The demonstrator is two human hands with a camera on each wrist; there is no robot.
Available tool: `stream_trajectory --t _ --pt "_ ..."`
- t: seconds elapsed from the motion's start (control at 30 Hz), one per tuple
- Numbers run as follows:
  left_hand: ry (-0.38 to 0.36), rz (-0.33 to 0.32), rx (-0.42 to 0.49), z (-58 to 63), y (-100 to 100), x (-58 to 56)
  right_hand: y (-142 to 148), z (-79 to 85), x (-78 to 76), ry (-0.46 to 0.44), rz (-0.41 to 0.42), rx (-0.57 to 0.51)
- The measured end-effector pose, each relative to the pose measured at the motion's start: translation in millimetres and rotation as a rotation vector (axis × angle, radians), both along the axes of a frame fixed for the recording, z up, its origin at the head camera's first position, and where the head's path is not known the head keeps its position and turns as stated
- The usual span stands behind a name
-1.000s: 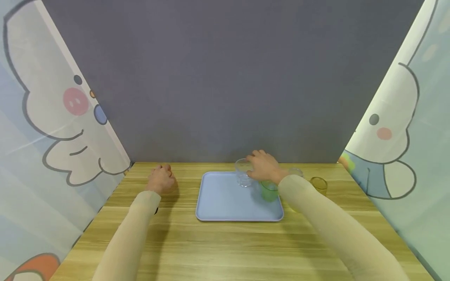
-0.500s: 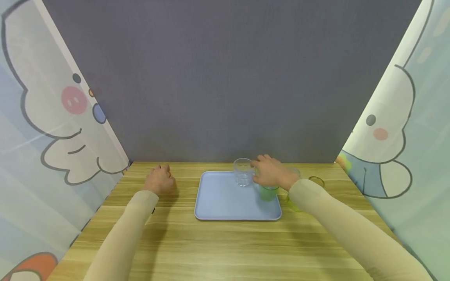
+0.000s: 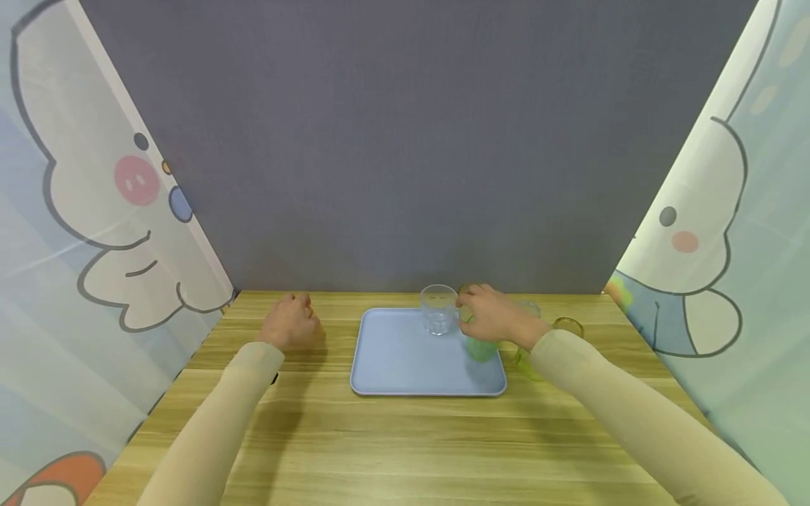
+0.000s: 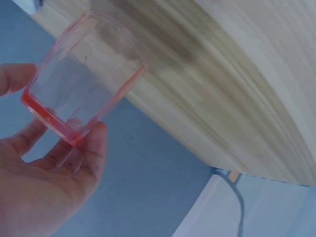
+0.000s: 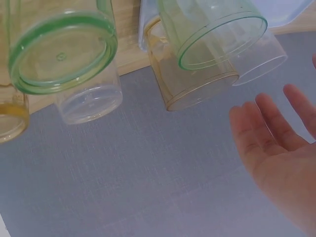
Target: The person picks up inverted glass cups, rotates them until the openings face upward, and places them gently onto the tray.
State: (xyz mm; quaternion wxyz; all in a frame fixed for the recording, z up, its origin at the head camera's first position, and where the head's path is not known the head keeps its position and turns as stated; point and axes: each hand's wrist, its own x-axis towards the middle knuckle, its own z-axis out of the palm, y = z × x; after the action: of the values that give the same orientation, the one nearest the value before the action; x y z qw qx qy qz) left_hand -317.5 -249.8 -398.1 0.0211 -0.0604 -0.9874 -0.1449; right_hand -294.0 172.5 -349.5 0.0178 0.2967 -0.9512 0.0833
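Observation:
My left hand (image 3: 289,323) is over the table left of the tray. In the left wrist view its thumb and fingers hold a clear plastic cup (image 4: 86,74) by its red-tinted base, mouth away from the palm; in the head view the hand hides the cup. Over the tray's right side is my right hand (image 3: 493,316), fingers loosely spread and holding nothing. Beside its fingertips a clear cup (image 3: 439,309) stands on the blue tray (image 3: 405,365). Below the hand is a green cup (image 3: 482,349), and an amber cup (image 5: 192,89) shows in the right wrist view.
Right of the tray, partly behind my right arm, stand an amber cup (image 3: 568,325), a clear cup (image 3: 529,308) and a yellow-green cup (image 3: 527,367). The right wrist view shows a thick green base (image 5: 61,54) facing up. A grey panel (image 3: 405,176) rises behind the wooden table (image 3: 380,450).
My right hand has drawn back to the right, away from the clear cup on the tray. A sliver of amber rim now shows behind it. The left hand has hardly moved.

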Motion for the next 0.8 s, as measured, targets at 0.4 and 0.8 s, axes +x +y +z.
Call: stream_trajectory --t 0.4,0.8 --pt "0.075 -0.027 -0.034 12.4 16 9.0 3 1.8 5.9 -0.042 -0.030 -0.091" --pt "0.177 -0.089 0.035 23.7 30 24.1 4 -4.6 10.4 -0.023 -0.020 -0.252"
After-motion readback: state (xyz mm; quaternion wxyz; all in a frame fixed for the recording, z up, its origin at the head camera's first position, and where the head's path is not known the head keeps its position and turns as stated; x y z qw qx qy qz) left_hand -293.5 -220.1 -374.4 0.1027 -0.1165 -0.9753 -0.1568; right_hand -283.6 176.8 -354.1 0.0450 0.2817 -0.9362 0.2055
